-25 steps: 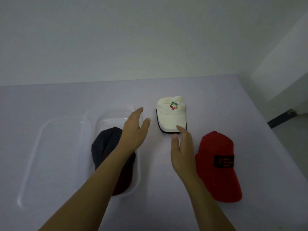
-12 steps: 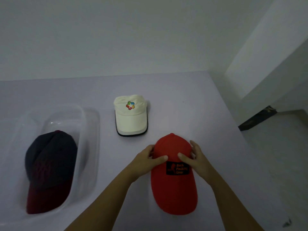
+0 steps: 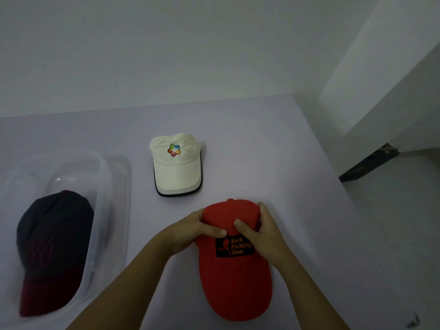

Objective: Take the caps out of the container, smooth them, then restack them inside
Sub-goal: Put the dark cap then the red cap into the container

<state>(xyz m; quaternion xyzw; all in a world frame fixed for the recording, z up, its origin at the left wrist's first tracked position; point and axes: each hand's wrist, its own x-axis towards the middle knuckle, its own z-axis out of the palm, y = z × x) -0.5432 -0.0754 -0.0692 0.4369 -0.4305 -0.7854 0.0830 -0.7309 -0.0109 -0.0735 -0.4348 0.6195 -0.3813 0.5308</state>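
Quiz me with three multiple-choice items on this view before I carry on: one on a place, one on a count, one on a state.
1. Where is the dark cap?
A. in the container
B. on the floor
C. on a chair

2. How many caps lie on the table, outside the container?
A. one
B. two
C. three

3. What are the left hand and right hand doing?
A. both hang open in the air
B. one reaches into the container
C. both hold the red cap

Key:
1 A: the dark cap sits within the clear walls.
2 B: only the red cap and the white cap lie on the table.
3 C: both thumbs lie on the crown, with fingers round its sides.
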